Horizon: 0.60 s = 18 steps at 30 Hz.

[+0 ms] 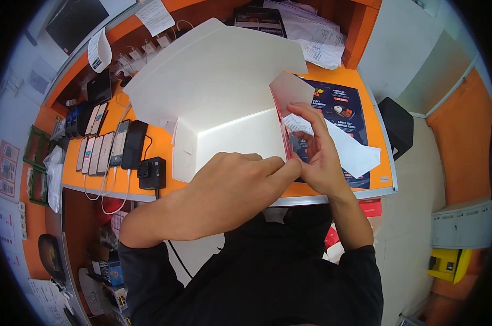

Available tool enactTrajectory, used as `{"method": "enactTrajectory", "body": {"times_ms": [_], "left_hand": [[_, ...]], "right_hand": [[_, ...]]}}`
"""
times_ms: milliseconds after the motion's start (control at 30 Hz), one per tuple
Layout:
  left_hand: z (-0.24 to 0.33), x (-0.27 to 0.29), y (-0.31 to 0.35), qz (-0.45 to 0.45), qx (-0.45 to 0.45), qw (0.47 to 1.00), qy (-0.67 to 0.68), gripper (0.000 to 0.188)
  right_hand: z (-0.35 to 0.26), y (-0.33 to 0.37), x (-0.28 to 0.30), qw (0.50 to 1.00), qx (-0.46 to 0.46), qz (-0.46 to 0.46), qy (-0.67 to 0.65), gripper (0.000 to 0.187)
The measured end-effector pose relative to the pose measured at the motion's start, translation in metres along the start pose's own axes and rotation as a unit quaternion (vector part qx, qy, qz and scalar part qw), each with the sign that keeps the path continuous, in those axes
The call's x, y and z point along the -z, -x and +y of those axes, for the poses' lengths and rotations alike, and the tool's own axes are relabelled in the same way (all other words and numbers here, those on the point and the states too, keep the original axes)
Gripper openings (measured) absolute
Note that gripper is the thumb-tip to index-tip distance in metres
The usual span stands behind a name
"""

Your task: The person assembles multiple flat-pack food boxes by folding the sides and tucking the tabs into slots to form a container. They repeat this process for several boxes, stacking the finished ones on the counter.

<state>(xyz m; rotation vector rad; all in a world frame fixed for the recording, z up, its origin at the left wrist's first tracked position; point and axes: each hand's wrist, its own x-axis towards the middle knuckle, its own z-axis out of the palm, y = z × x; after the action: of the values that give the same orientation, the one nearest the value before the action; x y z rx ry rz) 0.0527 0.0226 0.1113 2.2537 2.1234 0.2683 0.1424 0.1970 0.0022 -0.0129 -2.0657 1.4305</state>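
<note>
In the head view, we see a large white cardboard box with red on its outer side (240, 136), sitting on an orange desk with a grey edge (375, 125). Its broad white lid panel (218, 70) stands up at the far side, and a small folded white flap (184, 149) rises at the left.

Our left hand (246, 176) reaches across to the near end of the box's right wall, its fingers curled together there; we cannot tell what they pinch, since the knuckles hide it. Our right hand (317, 149) is at the outer side of that wall — its fingers curved and apart from the thumb, which is close to the left hand's fingertips.

To the right, beneath the right hand, lie a dark blue printed menu sheet (354, 119) and a white paper slip (354, 155). Left of the box, we find a row of phones (93, 155) and a small black boxy device (152, 173).
</note>
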Motion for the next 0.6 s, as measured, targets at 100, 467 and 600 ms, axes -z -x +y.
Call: {"method": "enactTrajectory", "body": {"times_ms": [100,467,600], "left_hand": [[0.001,-0.001,-0.001,-0.021,0.011,1.0,0.0,0.033],[0.0,-0.012,0.007,-0.043,0.001,0.999,-0.019,0.034],[-0.001,-0.024,0.011,-0.032,-0.019,0.999,-0.022,0.032]], "right_hand": [[0.008,0.004,-0.003,0.968,-0.131,-0.024,-0.215,0.063],[-0.001,0.011,-0.004,0.967,-0.166,-0.064,-0.18,0.07],[-0.004,0.011,-0.007,0.972,-0.152,-0.06,-0.167,0.073]]}}
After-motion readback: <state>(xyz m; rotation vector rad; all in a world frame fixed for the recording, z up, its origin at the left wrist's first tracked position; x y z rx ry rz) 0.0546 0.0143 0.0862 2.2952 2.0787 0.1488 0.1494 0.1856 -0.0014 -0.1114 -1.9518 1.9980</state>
